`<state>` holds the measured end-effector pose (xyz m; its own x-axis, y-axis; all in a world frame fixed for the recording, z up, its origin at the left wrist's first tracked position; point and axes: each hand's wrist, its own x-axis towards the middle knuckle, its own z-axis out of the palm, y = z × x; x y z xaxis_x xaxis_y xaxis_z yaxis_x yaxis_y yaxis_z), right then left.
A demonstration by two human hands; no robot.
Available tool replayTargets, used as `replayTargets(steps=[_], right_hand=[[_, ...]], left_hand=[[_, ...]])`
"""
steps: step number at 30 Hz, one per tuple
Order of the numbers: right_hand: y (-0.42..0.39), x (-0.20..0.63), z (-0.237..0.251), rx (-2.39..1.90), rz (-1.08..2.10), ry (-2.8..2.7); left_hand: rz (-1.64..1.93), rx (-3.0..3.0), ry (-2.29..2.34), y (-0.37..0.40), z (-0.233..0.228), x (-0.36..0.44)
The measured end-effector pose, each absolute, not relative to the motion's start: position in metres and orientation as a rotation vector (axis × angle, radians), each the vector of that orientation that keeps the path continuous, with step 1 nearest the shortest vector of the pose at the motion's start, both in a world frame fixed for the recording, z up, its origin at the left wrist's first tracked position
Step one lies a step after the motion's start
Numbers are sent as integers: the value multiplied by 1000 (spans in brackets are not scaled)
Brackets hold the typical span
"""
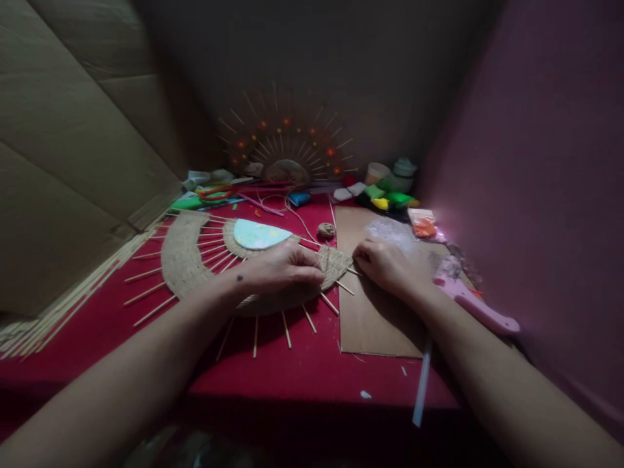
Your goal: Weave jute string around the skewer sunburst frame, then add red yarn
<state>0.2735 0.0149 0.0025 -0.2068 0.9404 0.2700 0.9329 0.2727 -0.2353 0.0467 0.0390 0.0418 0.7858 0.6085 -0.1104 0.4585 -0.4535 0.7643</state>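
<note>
A half-round fan of thin wooden sticks lies on the red cloth, with a woven twine band running through the sticks and a pale blue half-round centre. My left hand rests over the fan, fingers closed on the band near its right end. At that end's outer edge, my right hand is pinched closed beside a stick tip; whatever sits between its fingertips is hidden. Just behind the band's end lies a small ball of twine, from which a loose strand trails back to the left.
Brown cardboard lies under my right hand. A pink glue gun with a clear glue stick is at right. Orange-handled scissors, coloured packets and a decorated stick fan stand behind. Long sticks lie left.
</note>
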Motion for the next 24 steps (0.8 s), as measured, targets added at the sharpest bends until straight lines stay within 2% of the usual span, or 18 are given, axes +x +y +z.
replayTargets(steps=[9,24], right_hand=[[16,276,-3,-1663,-71,-2226],[19,283,-9,-1491,-48,-2235]], left_hand=[[187,2248,342,17,30,59],[339,2566,298,-8,13,75]])
